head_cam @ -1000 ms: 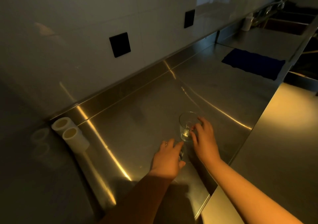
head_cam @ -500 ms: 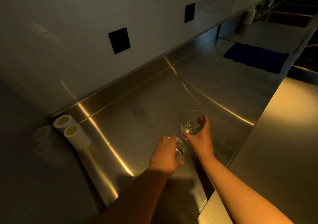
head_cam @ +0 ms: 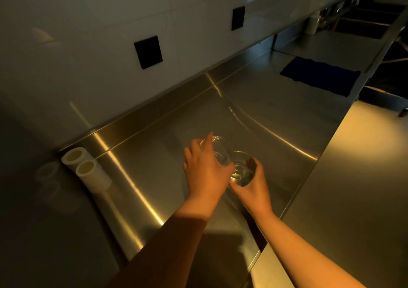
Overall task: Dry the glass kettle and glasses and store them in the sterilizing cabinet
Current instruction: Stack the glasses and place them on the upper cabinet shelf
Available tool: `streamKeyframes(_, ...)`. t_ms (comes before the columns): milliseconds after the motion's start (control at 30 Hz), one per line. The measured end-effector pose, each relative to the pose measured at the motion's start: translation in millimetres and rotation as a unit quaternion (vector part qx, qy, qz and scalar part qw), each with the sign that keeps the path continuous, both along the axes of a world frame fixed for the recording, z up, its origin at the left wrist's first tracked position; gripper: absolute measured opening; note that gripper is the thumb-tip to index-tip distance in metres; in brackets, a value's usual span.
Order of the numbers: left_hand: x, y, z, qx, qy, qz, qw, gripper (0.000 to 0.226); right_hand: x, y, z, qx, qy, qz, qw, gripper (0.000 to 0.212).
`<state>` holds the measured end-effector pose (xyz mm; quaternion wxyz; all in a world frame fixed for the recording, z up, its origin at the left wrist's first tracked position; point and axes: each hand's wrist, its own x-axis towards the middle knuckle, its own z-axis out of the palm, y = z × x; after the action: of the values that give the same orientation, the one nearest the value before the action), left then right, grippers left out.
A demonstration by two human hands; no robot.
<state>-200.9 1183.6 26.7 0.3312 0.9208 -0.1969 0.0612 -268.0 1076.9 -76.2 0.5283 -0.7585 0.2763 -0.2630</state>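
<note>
Two clear drinking glasses are held just above the steel counter (head_cam: 254,111), side by side and nearly touching. My left hand (head_cam: 205,170) is wrapped around the left glass (head_cam: 218,153), fingers over its far side, the glass tilted away. My right hand (head_cam: 254,183) grips the right glass (head_cam: 241,168) from below and the right, its open mouth facing up. No kettle or cabinet is in sight.
Two white rolls (head_cam: 86,168) lie in the back-left corner against the wall. A dark blue cloth (head_cam: 318,75) lies flat further right along the counter. A white bottle (head_cam: 312,24) and a sink (head_cam: 362,27) are at the far right. Black wall plates (head_cam: 148,52) sit above the backsplash.
Both hands have closed on the glasses and lifted them. My left hand moved up and forward with its glass, and the right glass has come down beside it.
</note>
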Motion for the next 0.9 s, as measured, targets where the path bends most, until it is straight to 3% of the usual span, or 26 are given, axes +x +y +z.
streamKeyframes(200, -6.8, -6.7, 1.7, -0.024, -0.038, -0.033, 0.998, 0.095, -8.2, 19.8, 2.3, -0.019, -0.014, 0.031, 0.999, 0.08)
streamKeyframes(300, -10.3, -8.1, -2.5, -0.005, -0.029, -0.066, 0.997, 0.098, -11.0, 26.0, 5.1, -0.012, -0.018, 0.039, 0.999, 0.068)
streamKeyframes(533, -10.4, -3.5, -13.3, 0.011, 0.009, -0.124, 0.992, 0.097, -17.5, 34.4, 4.0, -0.027, -0.012, 0.031, 0.999, 0.061)
streamKeyframes(700, -8.9, -3.5, -15.5, 0.011, 0.029, -0.145, 0.989, 0.097, -18.6, 37.7, -0.6, -0.03, -0.009, 0.016, 0.999, 0.072)
streamKeyframes(900, -5.3, -0.3, -20.5, -0.021, 0.045, -0.16, 0.986, 0.095, -19.9, 41.7, 1.4, -0.052, -0.027, -0.003, 0.998, 0.111)
